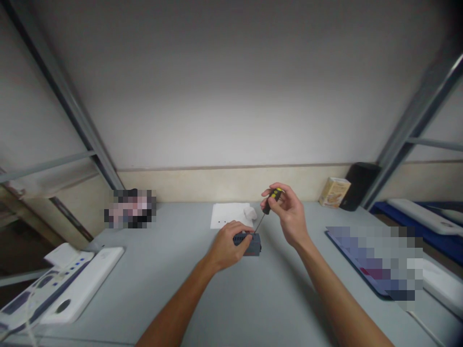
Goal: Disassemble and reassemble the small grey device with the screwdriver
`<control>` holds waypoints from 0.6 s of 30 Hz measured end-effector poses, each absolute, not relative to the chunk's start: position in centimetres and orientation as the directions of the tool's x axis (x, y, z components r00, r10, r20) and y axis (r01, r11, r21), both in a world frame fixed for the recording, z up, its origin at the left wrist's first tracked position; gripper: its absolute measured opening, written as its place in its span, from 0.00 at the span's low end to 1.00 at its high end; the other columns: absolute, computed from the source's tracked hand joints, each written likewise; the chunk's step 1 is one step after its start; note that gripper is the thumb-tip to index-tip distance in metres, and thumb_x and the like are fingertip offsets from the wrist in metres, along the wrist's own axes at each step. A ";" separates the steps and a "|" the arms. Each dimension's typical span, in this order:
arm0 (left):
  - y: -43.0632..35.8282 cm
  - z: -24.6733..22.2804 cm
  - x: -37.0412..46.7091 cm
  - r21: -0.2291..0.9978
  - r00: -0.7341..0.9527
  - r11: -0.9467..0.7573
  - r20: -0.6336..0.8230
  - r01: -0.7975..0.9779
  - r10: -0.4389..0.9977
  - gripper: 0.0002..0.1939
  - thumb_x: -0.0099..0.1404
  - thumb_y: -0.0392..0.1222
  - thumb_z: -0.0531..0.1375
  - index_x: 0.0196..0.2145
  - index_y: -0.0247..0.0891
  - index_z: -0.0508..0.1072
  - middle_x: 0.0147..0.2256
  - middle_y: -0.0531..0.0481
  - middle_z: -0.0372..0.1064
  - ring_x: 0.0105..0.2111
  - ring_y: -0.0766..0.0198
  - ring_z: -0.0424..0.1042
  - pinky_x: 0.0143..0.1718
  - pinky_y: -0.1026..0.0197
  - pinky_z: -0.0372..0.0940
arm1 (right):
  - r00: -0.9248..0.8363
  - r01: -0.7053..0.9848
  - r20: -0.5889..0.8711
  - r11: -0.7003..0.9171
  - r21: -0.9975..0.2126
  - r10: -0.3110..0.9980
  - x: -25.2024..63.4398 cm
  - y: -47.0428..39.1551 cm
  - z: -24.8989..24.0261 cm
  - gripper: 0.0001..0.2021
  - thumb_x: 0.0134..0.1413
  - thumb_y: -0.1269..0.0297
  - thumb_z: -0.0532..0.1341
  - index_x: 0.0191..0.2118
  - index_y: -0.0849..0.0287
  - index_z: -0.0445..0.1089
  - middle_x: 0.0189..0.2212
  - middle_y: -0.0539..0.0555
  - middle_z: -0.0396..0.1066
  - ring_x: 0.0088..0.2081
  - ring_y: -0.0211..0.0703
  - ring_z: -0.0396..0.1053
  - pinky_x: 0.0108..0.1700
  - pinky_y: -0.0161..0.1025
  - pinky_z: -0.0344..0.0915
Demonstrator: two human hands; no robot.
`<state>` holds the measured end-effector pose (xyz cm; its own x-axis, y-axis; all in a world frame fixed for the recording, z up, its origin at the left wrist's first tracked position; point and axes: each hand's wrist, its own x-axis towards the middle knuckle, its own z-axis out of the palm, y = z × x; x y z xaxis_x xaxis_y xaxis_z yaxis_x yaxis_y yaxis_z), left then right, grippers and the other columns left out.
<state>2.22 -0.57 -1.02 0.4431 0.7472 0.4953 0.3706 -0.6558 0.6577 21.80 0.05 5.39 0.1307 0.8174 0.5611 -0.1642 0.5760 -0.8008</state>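
Note:
A small dark grey box (255,246) with slots along its top edge sits near the middle of the grey table. My left hand (229,245) is closed round its left part, thumb on the front. In my right hand (288,212) is a black and yellow screwdriver (273,200), tilted, its handle held between thumb and fingers. Its thin shaft slants down to the top of the box; whether the tip sits in a screw is too small to tell. Just behind the box lies white paper (226,214) with small dark dots, and a crumpled white piece (249,212) on its right side.
Power strip (47,284) and white case (85,284) at left on the table (159,284). Blurred item (132,208) at back left. Yellow box (334,192) and black object (360,185) at back right; blue-edged flat item (361,270) at right. Metal posts flank the table.

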 end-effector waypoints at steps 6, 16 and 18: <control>-0.6 -1.0 2.2 0.651 0.444 -0.666 0.506 0.366 0.739 0.09 0.69 0.38 0.60 0.42 0.42 0.80 0.41 0.47 0.78 0.44 0.57 0.74 0.51 0.54 0.66 | 0.122 -0.159 0.548 0.561 -0.812 0.828 21.8 0.1 5.4 0.14 0.58 0.59 0.68 0.48 0.52 0.68 0.38 0.51 0.71 0.31 0.39 0.72 0.35 0.40 0.71; -0.5 -1.1 2.2 0.636 0.442 -0.668 0.508 0.386 0.739 0.08 0.69 0.39 0.60 0.41 0.42 0.80 0.40 0.47 0.79 0.43 0.57 0.74 0.50 0.53 0.65 | 0.146 -0.147 0.556 0.574 -0.805 0.818 21.9 0.3 5.2 0.15 0.57 0.59 0.69 0.48 0.52 0.68 0.38 0.51 0.71 0.31 0.39 0.72 0.36 0.40 0.71; -0.5 -1.1 2.2 0.633 0.440 -0.673 0.515 0.383 0.736 0.08 0.69 0.38 0.60 0.41 0.42 0.80 0.40 0.48 0.79 0.43 0.58 0.74 0.51 0.53 0.65 | 0.147 -0.140 0.562 0.580 -0.803 0.814 21.9 0.3 5.2 0.15 0.58 0.58 0.68 0.48 0.52 0.68 0.38 0.52 0.71 0.31 0.39 0.72 0.36 0.41 0.72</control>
<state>2.23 -0.47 -1.14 0.4401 0.7355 0.5151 0.3835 -0.6726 0.6329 21.91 0.27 5.20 0.1470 0.8137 0.5623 -0.1399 0.5799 -0.8026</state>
